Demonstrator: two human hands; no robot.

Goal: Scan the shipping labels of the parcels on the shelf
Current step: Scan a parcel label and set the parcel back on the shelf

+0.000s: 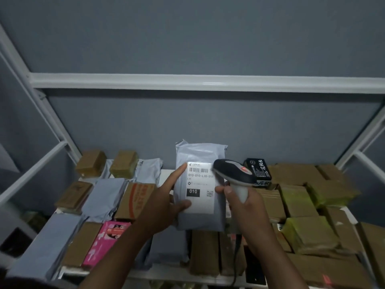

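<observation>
1. The left hand (164, 207) holds a grey parcel (200, 184) upright above the shelf (170, 275), thumb pressed on its front and forefinger stretched along its left edge.
2. Its white label (201, 185) faces the camera, between both hands.
3. The right hand (243, 202) grips a scanner (233, 174), its head just beside the label's right edge.
4. Brown boxes (308, 232) and grey bags (104, 197) cover the shelf below.

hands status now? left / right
Left hand: holding the grey mailer parcel, thumb and index finger on its label.
Right hand: gripping the barcode scanner.
</observation>
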